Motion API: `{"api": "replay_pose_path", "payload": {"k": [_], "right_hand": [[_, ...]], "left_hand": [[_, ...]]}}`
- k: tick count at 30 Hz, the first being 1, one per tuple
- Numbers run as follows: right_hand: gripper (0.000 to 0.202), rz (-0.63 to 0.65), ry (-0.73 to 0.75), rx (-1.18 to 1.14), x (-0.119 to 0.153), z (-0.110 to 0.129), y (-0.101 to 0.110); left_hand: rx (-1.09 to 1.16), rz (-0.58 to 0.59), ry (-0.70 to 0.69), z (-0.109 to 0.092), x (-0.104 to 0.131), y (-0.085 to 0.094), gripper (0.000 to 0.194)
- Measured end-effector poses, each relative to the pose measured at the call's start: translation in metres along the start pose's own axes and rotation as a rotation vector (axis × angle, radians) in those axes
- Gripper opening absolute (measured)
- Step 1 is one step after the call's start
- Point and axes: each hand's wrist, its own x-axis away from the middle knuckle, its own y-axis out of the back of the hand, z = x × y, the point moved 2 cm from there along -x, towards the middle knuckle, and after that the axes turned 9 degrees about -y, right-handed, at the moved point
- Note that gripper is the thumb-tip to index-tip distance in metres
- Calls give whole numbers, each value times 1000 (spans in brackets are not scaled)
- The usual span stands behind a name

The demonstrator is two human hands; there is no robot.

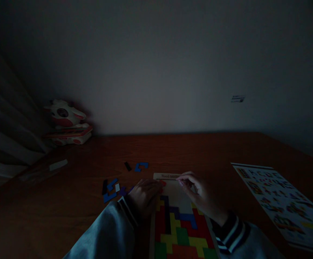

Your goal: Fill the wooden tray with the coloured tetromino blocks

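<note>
A wooden puzzle board lies in front of me, its lower part filled with red, yellow, green, blue and dark pieces; bare board shows near the top. My left hand rests over the board's upper left edge, fingers together by a red piece; whether it grips that piece is hidden. My right hand is over the upper right part, thumb and index fingertips close together in a pinch. Anything between those fingertips is too small to make out.
Left of the board lie loose pieces: blue, white, purple and black. Farther back are a black piece and a blue one. A printed sheet lies right; a cow toy stands back left.
</note>
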Motion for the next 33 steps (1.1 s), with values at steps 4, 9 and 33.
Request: {"api": "replay_pose_path", "payload": {"k": [4, 9, 33], "right_hand": [[17, 8, -4, 20, 0, -2, 1], [16, 1, 8, 39, -1, -4, 1], [17, 16, -8, 35, -1, -2, 2]], "left_hand": [[6, -2, 1, -5, 0, 0, 46], [-119, 28, 18, -1, 3, -1, 38], [-79, -60, 4, 9, 9, 9, 31]]}}
